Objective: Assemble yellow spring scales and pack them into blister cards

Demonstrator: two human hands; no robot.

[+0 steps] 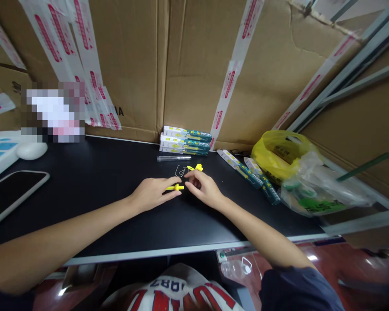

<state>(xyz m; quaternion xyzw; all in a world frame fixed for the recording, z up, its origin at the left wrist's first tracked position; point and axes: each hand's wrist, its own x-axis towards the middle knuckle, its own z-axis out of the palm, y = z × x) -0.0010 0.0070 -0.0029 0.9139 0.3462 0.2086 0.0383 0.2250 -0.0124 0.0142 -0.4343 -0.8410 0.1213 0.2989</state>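
Note:
My left hand (154, 194) is closed, pinching a thin yellow plastic rod (176, 187) with a small collar between thumb and fingers, just above the black tabletop. Facing it on the right, my right hand (205, 190) has curved fingers, with a gap between thumb and index finger and nothing visible between them. Directly beyond the right fingertips lies another yellow plastic part (198, 167); whether the fingers touch it I cannot tell. Beside that part are bent metal wire hooks (180, 172). A clear plastic tube (174, 158) rests farther back.
Behind the tube stands a stack of slim printed boxes (184, 141). More slim boxes (241, 168) lie at right, near a yellow plastic bag (272, 151) and a clear bag (324, 185). A phone (16, 190) is at left. Large cardboard (194, 65) walls the back.

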